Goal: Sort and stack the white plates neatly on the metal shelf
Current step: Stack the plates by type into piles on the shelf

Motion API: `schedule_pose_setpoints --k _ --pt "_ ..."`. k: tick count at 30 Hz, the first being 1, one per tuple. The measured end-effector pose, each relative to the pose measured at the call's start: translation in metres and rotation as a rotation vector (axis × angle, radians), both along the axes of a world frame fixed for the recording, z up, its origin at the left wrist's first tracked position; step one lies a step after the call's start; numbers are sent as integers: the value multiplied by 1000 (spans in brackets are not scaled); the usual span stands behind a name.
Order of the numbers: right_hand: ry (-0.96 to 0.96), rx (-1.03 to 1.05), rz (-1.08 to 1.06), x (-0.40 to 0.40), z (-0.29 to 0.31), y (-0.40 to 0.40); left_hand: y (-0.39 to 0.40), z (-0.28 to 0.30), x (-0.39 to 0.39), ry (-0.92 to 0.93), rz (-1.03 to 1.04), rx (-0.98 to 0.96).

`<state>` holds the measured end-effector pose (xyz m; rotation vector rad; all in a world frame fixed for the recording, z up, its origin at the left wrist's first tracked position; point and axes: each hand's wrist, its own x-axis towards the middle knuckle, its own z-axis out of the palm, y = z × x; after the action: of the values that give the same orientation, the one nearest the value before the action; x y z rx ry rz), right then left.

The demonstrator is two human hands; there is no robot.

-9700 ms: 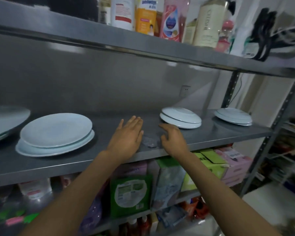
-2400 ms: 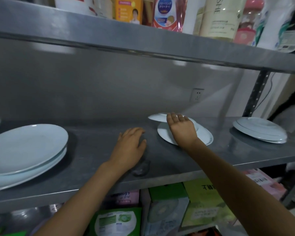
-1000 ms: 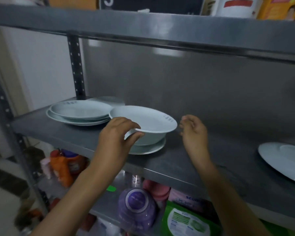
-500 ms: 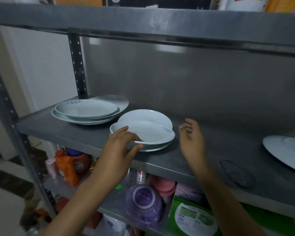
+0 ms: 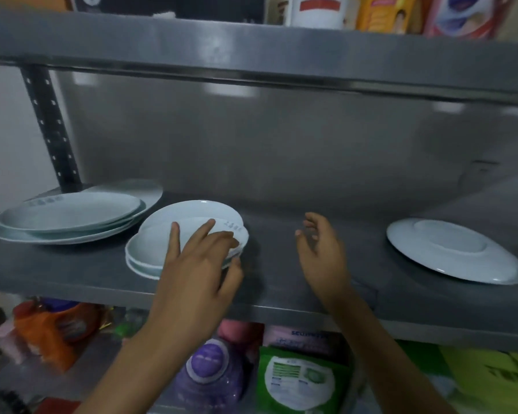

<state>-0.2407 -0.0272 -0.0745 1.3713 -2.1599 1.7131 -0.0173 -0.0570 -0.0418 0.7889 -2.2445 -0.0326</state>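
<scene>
A small stack of white deep plates (image 5: pixel 153 249) sits near the front of the grey metal shelf (image 5: pixel 281 300). My left hand (image 5: pixel 201 264) lies on the top plate with fingers spread over its bowl and the thumb at its right rim. My right hand (image 5: pixel 323 252) hovers just right of the stack, fingers loosely curled, holding nothing. A stack of larger white plates (image 5: pixel 69 216) rests at the shelf's left end. An upside-down white plate (image 5: pixel 452 252) lies at the right.
The shelf above (image 5: pixel 251 52) carries bottles and cartons and hangs low over the plates. A black perforated upright (image 5: pixel 50 130) stands at the back left. Below are detergent bottles (image 5: pixel 213 375), a green pack (image 5: pixel 299 380) and an orange container (image 5: pixel 48 327).
The deep plate in my left hand has come down onto the small stack, and my fingers now lie flat on it. My right hand stays open beside it.
</scene>
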Motion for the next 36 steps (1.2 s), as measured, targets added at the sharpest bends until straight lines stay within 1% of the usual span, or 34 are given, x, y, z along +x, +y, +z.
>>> schedule_pose_setpoints --k 3,6,9,11,14,16,17,19,20,27,31,34,36 --pt "96 87 -51 -27 2 30 6 -3 -41 -30 -103 -27" --pt "225 111 -146 -56 4 63 14 -11 -81 -45 -186 -70" --pt "478 133 -300 -90 7 99 25 -19 -121 -74 -254 -103" --pt "613 301 -393 -115 7 123 32 -23 -145 -105 -286 -123" --pt "687 663 -464 -149 6 149 42 -30 -176 -159 -328 -164" --pt "610 871 -494 -163 6 161 49 -33 -192 -190 -343 -173" --pt "545 906 -492 -169 5 166 52 -34 -199 -192 -347 -170" --pt "461 919 -456 -178 6 175 57 -36 -208 -188 -354 -163" --pt "457 911 -437 -180 7 179 59 -36 -211 -183 -358 -166" --pt "577 962 -438 -183 10 188 61 -38 -218 -212 -301 -182" --pt "726 856 -468 -186 10 186 62 -35 -218 -197 -305 -171" --pt "749 889 -463 -189 4 183 63 -34 -217 -188 -298 -164" --pt "775 854 -454 -190 -2 182 63 -32 -215 -188 -291 -143"
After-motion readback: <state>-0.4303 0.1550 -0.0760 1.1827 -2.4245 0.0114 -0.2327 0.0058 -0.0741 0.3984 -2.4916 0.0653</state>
